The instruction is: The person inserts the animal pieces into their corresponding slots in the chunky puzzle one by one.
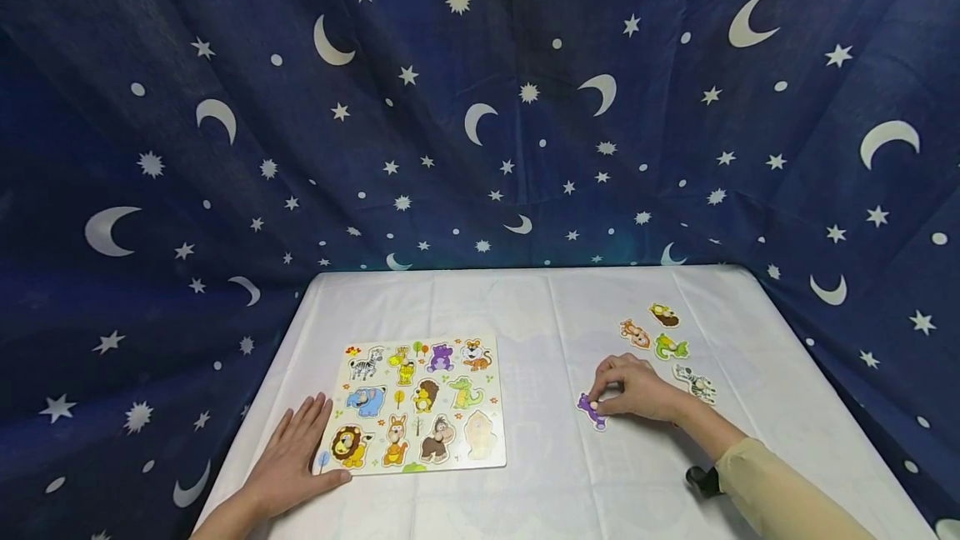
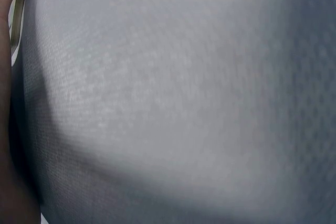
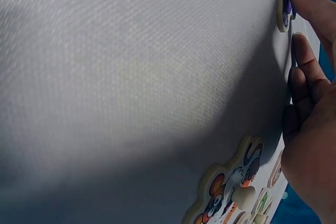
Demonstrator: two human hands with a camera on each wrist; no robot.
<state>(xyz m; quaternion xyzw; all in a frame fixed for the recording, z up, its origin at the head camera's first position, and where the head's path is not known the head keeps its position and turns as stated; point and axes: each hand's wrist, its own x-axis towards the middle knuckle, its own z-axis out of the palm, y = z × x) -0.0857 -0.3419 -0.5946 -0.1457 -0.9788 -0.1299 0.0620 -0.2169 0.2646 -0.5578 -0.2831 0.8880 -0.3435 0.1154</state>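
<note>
A wooden animal puzzle board [image 1: 412,469] lies at the left of the white-covered table. My left hand [image 1: 288,461] rests at its left edge, fingers straight and thumb at the near corner. Right of the board, my right hand [image 1: 637,390] pinches a purple hippo puzzle piece [image 1: 585,407] by its pale knob, low over the cloth. In the right wrist view, fingertips touch the hippo piece's edge at the top. A tiger piece [image 3: 218,198] with a knob lies below that hand; in the head view the hand and arm hide it.
Beyond my right hand lie several loose pieces: a hedgehog [image 1: 663,315], an orange-brown animal [image 1: 635,334], a green crocodile [image 1: 670,347] and a zebra [image 1: 696,384]. A dark blue curtain [image 1: 420,123] with moons and stars hangs behind the table. Cloth fills most of the left wrist view.
</note>
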